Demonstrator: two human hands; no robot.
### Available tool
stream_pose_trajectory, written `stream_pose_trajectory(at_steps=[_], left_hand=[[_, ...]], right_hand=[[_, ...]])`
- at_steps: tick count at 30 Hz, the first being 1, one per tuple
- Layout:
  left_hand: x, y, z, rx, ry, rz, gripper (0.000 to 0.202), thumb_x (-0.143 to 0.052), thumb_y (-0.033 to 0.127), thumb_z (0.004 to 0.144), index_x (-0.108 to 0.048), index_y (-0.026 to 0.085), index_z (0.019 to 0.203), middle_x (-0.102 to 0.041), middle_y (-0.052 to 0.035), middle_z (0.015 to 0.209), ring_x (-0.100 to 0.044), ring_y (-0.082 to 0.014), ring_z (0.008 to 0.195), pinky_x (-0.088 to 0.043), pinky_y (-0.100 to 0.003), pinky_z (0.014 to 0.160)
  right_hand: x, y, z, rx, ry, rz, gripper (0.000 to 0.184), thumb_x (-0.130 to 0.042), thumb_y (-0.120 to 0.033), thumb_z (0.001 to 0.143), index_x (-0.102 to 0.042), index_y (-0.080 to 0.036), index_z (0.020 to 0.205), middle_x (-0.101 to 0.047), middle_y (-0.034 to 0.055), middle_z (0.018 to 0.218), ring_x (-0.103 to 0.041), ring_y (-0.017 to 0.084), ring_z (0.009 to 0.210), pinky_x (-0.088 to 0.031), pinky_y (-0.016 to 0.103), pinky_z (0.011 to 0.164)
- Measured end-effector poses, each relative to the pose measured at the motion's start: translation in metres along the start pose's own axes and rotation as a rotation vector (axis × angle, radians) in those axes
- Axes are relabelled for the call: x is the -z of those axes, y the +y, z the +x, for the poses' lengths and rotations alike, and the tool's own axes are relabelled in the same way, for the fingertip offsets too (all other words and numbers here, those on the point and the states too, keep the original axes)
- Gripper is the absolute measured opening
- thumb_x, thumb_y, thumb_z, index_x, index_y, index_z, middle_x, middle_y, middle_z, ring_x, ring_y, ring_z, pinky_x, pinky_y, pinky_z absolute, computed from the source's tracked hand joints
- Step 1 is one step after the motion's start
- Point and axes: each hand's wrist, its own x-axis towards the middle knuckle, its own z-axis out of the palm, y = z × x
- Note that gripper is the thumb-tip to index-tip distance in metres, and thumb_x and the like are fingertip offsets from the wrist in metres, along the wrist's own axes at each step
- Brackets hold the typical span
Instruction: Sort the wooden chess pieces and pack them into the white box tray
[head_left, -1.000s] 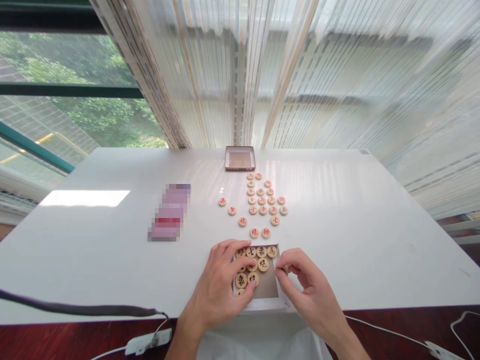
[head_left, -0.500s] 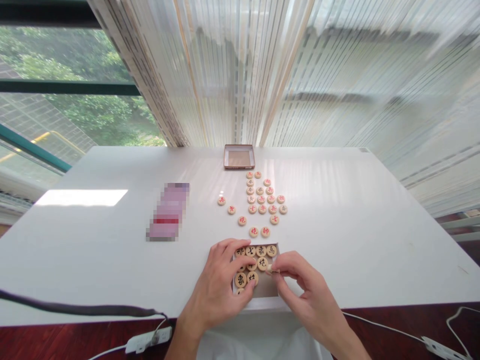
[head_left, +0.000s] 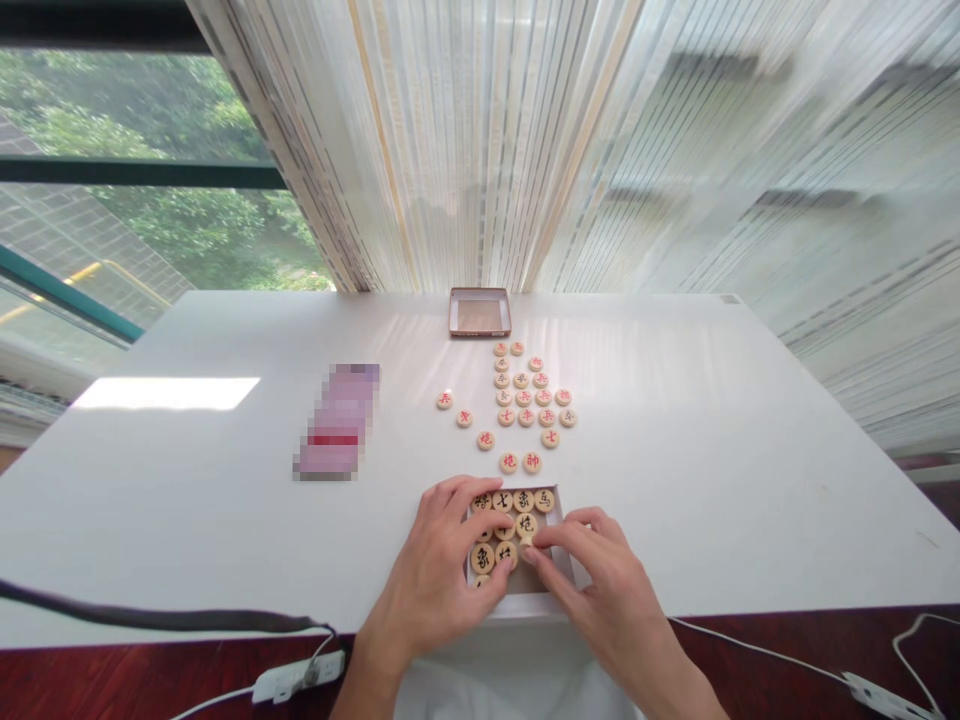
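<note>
An open cardboard box [head_left: 551, 600] lies at the table's near edge, with several wooden Chinese chess pieces in it, black characters up. My left hand [head_left: 439, 550] curves over the box's left side and grips it. Its index finger and thumb rest on pieces there, hiding some of them. Between the thumb and index finger of my right hand [head_left: 600, 570] is a Chinese chess piece [head_left: 527, 540], tilted and partly covered by the fingertips. This piece is just below the black cannon piece [head_left: 526, 524], inside the box's outline.
Beyond the box, several loose Chinese chess pieces [head_left: 525, 398], red and black, lie on the white table [head_left: 712, 450]. The box lid [head_left: 480, 335] stands at the far edge. A pixelated pink item [head_left: 337, 420] lies left. Cables and a power strip [head_left: 300, 678] are below.
My right hand has moved slightly left with the chess piece, bringing it close under the cannon piece. My left hand stays in place on the box.
</note>
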Motion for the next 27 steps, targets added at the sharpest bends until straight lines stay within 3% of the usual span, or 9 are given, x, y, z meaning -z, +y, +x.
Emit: stream_pose_trajectory(at_steps=[8, 14, 22, 27], left_hand=[[-0.001, -0.001, 0.000, 0.000, -0.003, 0.001, 0.029, -0.066, 0.018, 0.083, -0.064, 0.028, 0.110, -0.054, -0.0031, 0.140, -0.043, -0.0280, 0.132, -0.040, -0.048, 0.110], [0.000, 0.000, 0.000, -0.001, 0.003, -0.008, 0.028, -0.066, 0.018, 0.083, -0.065, 0.028, 0.110, -0.054, -0.0035, 0.140, -0.043, -0.0283, 0.132, -0.040, -0.048, 0.110], [0.001, 0.001, 0.001, 0.008, -0.004, -0.004, 0.030, -0.066, 0.017, 0.081, -0.065, 0.028, 0.110, -0.055, -0.0037, 0.140, -0.043, -0.0289, 0.132, -0.040, -0.049, 0.110], [0.000, 0.002, 0.001, 0.015, -0.008, -0.007, 0.032, -0.067, 0.016, 0.080, -0.065, 0.028, 0.110, -0.054, -0.0032, 0.140, -0.043, -0.0285, 0.132, -0.040, -0.048, 0.111]], right_hand=[[-0.003, -0.004, 0.000, 0.067, 0.091, -0.100, 0.008, -0.063, -0.019, 0.096, -0.067, -0.025, 0.091, -0.070, -0.0009, 0.079, -0.058, 0.023, 0.091, -0.039, 0.035, 0.080], [-0.006, -0.007, 0.001, 0.107, 0.198, -0.165, 0.016, -0.060, -0.026, 0.099, -0.068, -0.024, 0.086, -0.068, -0.0010, 0.072, -0.058, 0.022, 0.087, -0.033, 0.038, 0.085], [-0.001, -0.007, 0.002, 0.099, 0.179, -0.193, 0.012, -0.064, -0.018, 0.094, -0.067, -0.024, 0.085, -0.069, -0.0015, 0.073, -0.060, 0.021, 0.085, -0.032, 0.037, 0.083], [0.007, -0.006, -0.003, 0.120, 0.078, -0.222, 0.007, -0.068, -0.018, 0.089, -0.067, -0.025, 0.089, -0.072, -0.0016, 0.084, -0.061, 0.021, 0.093, -0.032, 0.037, 0.087]])
